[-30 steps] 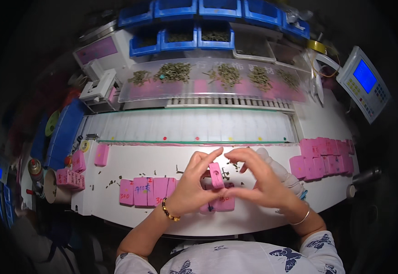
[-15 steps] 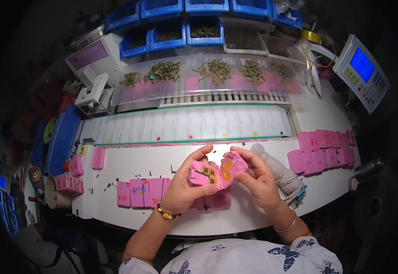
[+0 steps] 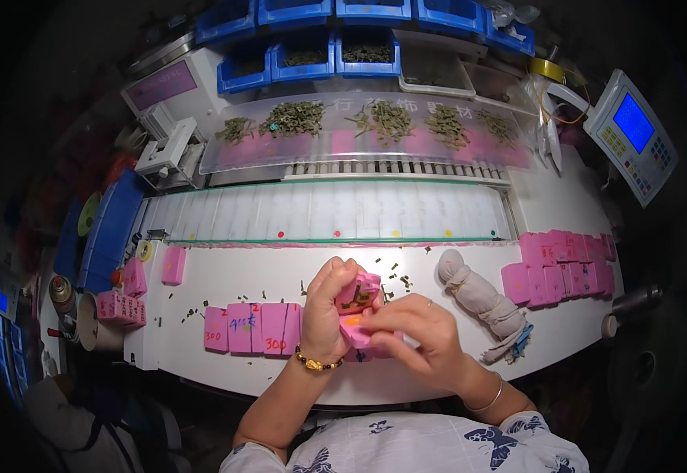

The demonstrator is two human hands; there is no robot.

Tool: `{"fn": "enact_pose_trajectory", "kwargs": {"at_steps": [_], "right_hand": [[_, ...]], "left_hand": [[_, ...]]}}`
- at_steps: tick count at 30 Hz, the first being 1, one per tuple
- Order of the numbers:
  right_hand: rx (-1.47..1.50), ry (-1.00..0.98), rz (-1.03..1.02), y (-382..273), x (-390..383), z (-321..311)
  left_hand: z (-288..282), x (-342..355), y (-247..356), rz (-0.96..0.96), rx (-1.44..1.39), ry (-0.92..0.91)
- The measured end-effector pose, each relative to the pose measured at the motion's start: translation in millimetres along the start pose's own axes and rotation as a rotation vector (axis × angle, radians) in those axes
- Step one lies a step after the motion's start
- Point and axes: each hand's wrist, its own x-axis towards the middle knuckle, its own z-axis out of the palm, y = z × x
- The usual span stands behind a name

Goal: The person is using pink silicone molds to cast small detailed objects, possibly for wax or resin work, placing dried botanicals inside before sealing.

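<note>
Above the front of the table, I hold a pink rubber mold [image 3: 362, 285] parted into two halves. The raised half carries dark green pieces in its hollow, and the lower half [image 3: 353, 334] shows an orange-yellow patch. My left hand [image 3: 324, 311], with a beaded bracelet at the wrist, is closed round the mold's left side. Bent over the lower half, my right hand [image 3: 418, 335] has its fingertips on the patch and its thumb near the edge. Those fingers partly hide the hollow. Under my hands stands a row of pink mold blocks [image 3: 245, 335], partly covered.
Green scraps [image 3: 393, 277] lie scattered beyond my hands. A wrapped grey cloth bundle [image 3: 481, 307] rests at right, before stacked pink blocks [image 3: 545, 285]. Behind are a long glass-topped white panel [image 3: 336, 213], a clear tray [image 3: 217, 162] of green pieces, blue bins [image 3: 302, 72] and a control screen [image 3: 634, 122].
The mold has turned upright in my left hand, its halves now one above the other. My right hand has shifted from the right half's outer edge to the lower half's inner face.
</note>
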Motion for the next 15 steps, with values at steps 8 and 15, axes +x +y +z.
{"fn": "enact_pose_trajectory", "kwargs": {"at_steps": [8,15], "right_hand": [[-0.189,0.121,0.014,-1,8,4],[-0.274,0.054,-0.122,7,14,2]], "left_hand": [[1,-3,-3,0.107,0.322,-0.063],[-2,4,-4,0.202,0.387,0.084]]}}
